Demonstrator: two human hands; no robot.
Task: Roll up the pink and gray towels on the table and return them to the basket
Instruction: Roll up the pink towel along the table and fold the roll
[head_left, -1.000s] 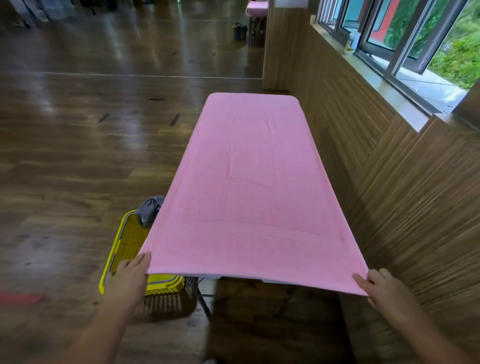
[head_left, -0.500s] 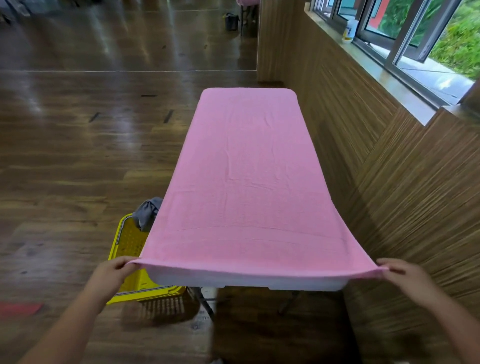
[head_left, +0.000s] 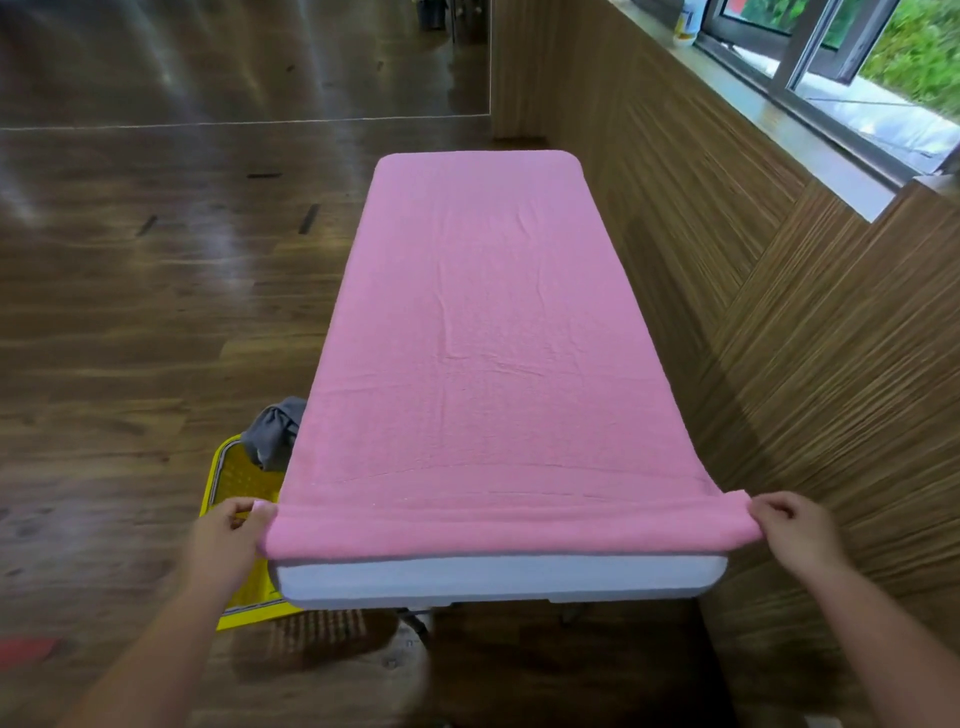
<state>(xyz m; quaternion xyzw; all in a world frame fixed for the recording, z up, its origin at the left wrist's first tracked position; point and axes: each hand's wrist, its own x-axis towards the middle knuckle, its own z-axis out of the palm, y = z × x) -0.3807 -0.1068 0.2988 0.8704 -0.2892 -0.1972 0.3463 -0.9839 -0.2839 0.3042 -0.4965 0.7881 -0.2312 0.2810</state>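
A long pink towel (head_left: 483, 332) lies flat along the white table (head_left: 498, 577), covering nearly all of it. Its near edge is turned over into a low roll at the table's front. My left hand (head_left: 231, 535) pinches the left end of that roll. My right hand (head_left: 795, 530) pinches the right end. A gray towel (head_left: 272, 431) hangs bunched over the rim of a yellow basket (head_left: 234, 478) on the floor, left of the table and partly hidden by it.
A wood-panelled wall (head_left: 810, 364) runs close along the table's right side, with a window sill and a white bottle (head_left: 688, 23) above. Dark wooden floor (head_left: 130, 312) spreads to the left and beyond the table. A red patch (head_left: 26, 649) lies on the floor at lower left.
Both hands have taken the near corners of the pink towel, lifted them and turned the edge over away from me, forming the first fold of a roll. The table's white front edge now shows.
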